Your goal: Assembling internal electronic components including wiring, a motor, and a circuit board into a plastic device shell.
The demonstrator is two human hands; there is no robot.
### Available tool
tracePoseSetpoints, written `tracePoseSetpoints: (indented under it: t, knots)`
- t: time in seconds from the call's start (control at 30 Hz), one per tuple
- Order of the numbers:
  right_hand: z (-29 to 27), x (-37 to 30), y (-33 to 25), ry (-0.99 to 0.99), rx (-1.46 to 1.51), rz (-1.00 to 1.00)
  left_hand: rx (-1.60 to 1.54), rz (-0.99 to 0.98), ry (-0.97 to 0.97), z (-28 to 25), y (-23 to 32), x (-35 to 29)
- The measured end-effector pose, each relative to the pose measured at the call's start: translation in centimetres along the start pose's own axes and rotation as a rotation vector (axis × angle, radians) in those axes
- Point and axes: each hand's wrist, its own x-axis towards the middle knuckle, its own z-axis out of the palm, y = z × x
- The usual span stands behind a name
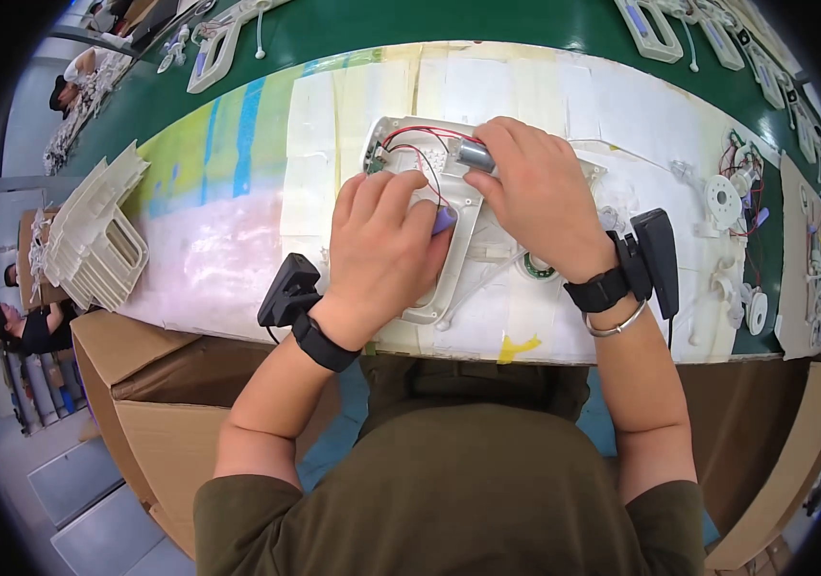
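A white plastic housing half (466, 235) lies open in front of me, with red and black wires (427, 131) running inside its far end. A small green circuit board (374, 165) sits at that end's left side. My left hand (381, 235) is closed over the middle of the housing, its thumb and fingers around a purple cylindrical battery (444, 220) that is mostly hidden. My right hand (537, 187) pinches a silver cylindrical motor (475, 156) at the housing's far right edge. The wires reach toward both the motor and the battery.
Stacked white housing shells (98, 230) stand at the table's left end. Motors, wires and white round parts (723, 202) lie at the right. A white rod (487, 285) and a round green-ringed part (537, 267) are near my right wrist. Cardboard boxes (170, 422) flank me below the table; assemblies line the green surface beyond.
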Motion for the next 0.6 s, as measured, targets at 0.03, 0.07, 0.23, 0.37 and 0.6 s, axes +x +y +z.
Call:
tracePoseSetpoints:
  t: [0.03,0.07,0.23,0.37,0.6]
  knots:
    - [-0.1,0.3,-0.3,0.075,0.042,-0.026,-0.163,-0.079,0.058,-0.2,-0.3,-0.2]
    - [-0.7,0.5,-0.8,0.081,0.038,-0.025,-0.326,-0.156,0.114,-0.4,-0.7,-0.4]
    - [-2.3,1.3,-3.7,0.194,-0.021,-0.253,-0.866,-0.483,0.010,-1.6,-2.7,-1.8]
    - [0.7,3.8,-4.2,-0.184,-0.146,-0.393,-1.148,-0.741,-0.052,-2.7,-2.6,-2.3]
    - [1.7,4.6,-2.6,-0.286,-0.294,-0.485,-0.382,-0.388,-0.152,-2.6,-1.5,-2.0]
